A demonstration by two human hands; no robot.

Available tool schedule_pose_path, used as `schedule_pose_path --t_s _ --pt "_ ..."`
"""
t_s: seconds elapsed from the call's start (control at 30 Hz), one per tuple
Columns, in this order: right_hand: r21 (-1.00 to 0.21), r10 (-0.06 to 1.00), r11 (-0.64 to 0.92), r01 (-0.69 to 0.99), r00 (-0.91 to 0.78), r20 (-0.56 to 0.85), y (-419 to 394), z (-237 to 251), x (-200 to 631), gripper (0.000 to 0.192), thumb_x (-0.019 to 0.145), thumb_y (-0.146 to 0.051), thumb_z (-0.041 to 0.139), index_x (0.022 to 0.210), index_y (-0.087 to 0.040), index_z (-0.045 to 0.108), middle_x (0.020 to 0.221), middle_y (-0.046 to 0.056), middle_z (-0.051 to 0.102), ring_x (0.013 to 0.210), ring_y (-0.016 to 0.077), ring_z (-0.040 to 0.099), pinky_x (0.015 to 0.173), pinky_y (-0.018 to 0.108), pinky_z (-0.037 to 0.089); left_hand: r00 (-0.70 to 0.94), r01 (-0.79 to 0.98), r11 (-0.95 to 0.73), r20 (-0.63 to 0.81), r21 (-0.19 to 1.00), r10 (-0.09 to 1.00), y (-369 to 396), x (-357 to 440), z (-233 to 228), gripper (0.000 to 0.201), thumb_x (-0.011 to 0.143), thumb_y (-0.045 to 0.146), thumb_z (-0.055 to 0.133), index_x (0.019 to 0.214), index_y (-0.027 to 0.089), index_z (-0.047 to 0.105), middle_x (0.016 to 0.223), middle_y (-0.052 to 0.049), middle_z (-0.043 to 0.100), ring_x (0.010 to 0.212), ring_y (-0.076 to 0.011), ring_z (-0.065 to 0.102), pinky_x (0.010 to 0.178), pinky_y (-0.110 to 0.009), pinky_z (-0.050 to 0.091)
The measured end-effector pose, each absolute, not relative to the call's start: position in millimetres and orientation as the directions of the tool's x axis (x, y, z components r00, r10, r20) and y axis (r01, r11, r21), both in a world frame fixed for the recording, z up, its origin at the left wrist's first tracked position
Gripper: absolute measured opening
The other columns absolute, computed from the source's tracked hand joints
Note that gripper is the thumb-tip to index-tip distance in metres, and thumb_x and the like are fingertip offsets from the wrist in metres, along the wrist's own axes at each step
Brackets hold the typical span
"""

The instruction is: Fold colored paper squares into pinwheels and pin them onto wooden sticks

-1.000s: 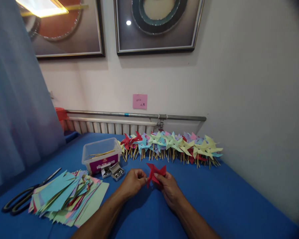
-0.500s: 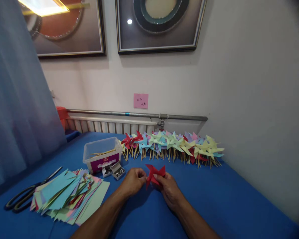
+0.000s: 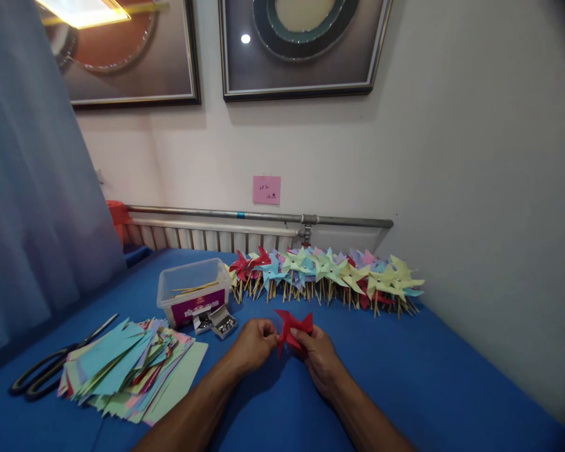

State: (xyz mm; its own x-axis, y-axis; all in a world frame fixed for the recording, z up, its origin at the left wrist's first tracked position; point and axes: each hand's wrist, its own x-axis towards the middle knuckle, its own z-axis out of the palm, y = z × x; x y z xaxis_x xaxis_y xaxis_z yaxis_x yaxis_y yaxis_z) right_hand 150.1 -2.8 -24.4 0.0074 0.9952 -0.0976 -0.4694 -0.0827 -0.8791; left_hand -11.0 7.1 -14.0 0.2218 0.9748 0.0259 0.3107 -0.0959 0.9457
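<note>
A red paper pinwheel (image 3: 290,328) with folded points is held over the blue table, its centre pinched by my right hand (image 3: 321,356), thumb in front and fingers behind. Close by its left edge is my left hand (image 3: 254,342), thumb and forefinger pressed together. Whatever sits between those fingertips is too small to make out. Left of my hands, two small open boxes (image 3: 225,324) of shiny metal pins lean by a clear plastic tub (image 3: 195,295) holding thin wooden sticks.
Finished pinwheels (image 3: 329,270) on sticks lie in a long row along the wall. A pile of coloured paper (image 3: 132,367) spreads at left, beside black-handled scissors (image 3: 51,370). A blue curtain (image 3: 37,176) hangs at the left; a metal pipe (image 3: 207,213) runs behind the table.
Almost nothing differs. My hands and the red pinwheel keep the same place and grip; the view has shifted very slightly.
</note>
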Motion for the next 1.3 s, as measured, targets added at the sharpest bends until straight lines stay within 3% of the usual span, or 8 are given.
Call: schedule_pose_path --t_s 1.3 --pt "-0.899 1.0 -0.024 -0.437 -0.009 -0.022 -1.2 -26.3 153.3 0.034 0.061 -0.032 0.09 0.083 -0.013 0.073 0.07 0.004 0.074 0.06 0.0157 0.065 0.062 0.027 0.05 0.187 0.334 -0.144 0.085 0.931 0.979 3.9 -5.6 -14.8 0.013 0.076 0.022 0.059 0.065 0.018 0.054 0.055 0.005 0.049 0.052 -0.0096 0.039 0.051 -0.023 0.028"
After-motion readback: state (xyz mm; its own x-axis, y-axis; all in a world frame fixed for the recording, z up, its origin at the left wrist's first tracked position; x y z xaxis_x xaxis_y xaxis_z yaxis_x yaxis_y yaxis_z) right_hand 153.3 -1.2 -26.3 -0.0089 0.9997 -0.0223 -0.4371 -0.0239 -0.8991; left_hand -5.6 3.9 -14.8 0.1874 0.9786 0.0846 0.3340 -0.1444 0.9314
